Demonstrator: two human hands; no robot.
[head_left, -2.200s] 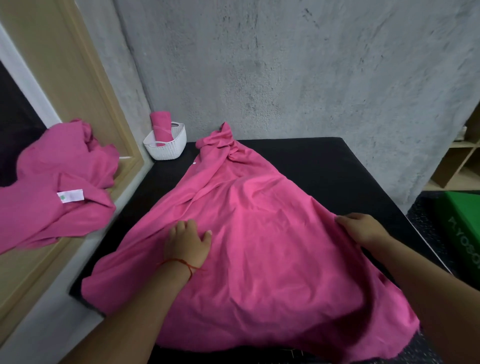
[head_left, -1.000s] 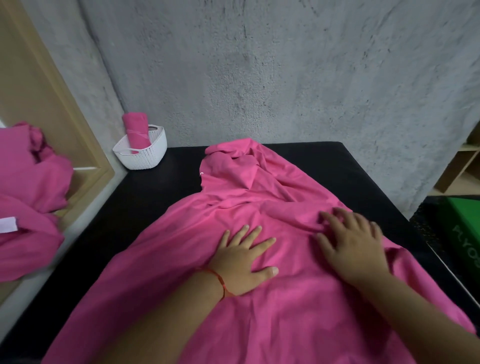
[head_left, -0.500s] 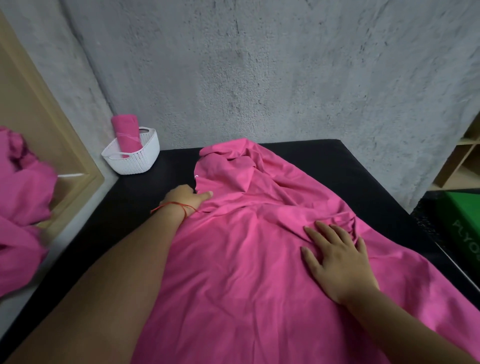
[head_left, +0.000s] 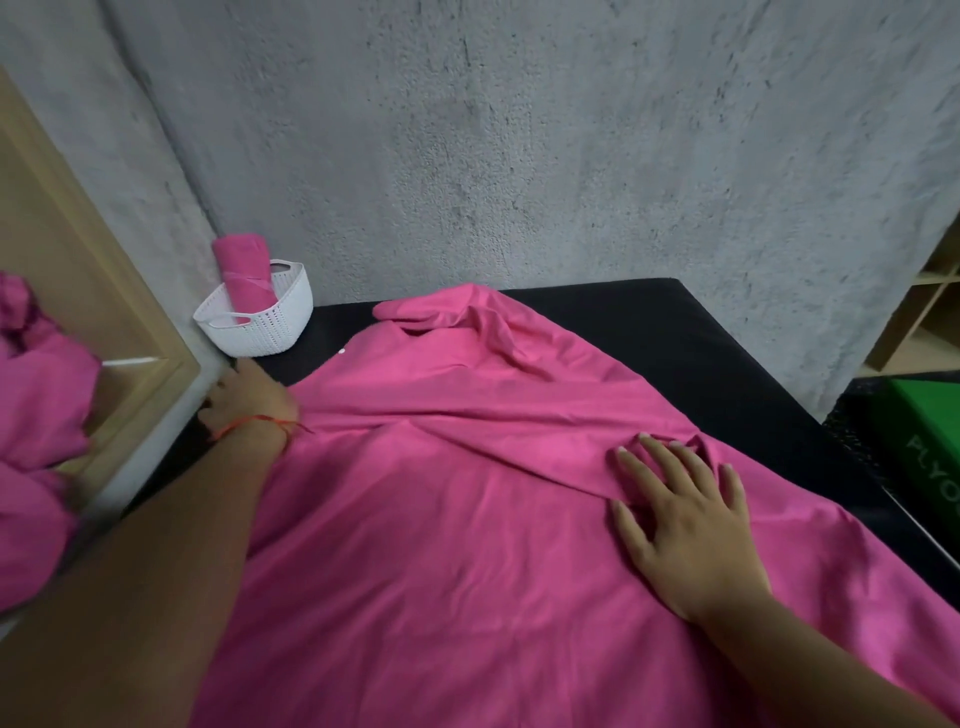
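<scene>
1. The big pink cloth (head_left: 467, 519) is spread over most of the black table (head_left: 701, 332). Its far end is bunched up by the concrete wall and its near end runs off the bottom of the shot.

2. What's changed: a second ago both hands were flat in the middle of the fabric, smoothing it. Now the left hand (head_left: 249, 402) has gone way out to the cloth's left edge, just short of the white basket (head_left: 270, 322). The right hand (head_left: 685, 514) has barely budged.

3. Right hand: palm down, fingers (head_left: 660, 457) straight and spread. It presses on the cloth and grabs nothing, pretty much acting as an anchor.

4. Left hand: it's blurry and seen from behind the wrist, where there's a red string bracelet (head_left: 254, 422). It's right at the hem, but I honestly can't tell if the fingers have pinched it or just rest there.

5. A long fold (head_left: 493, 431) runs across the cloth from the left hand toward the right fingertips. My read is that the left side is getting tugged outward to flatten it while the right pins it down.

6. So it looks like spreading is still in hand and folding or rolling hasn't started. The far bunched end probably needs sorting next.

7. Other stuff: a rolled pink cloth (head_left: 243, 275) stands in the basket, a pink pile (head_left: 41, 395) sits off to the left, and there's a green box (head_left: 924, 431) on the right.
</scene>
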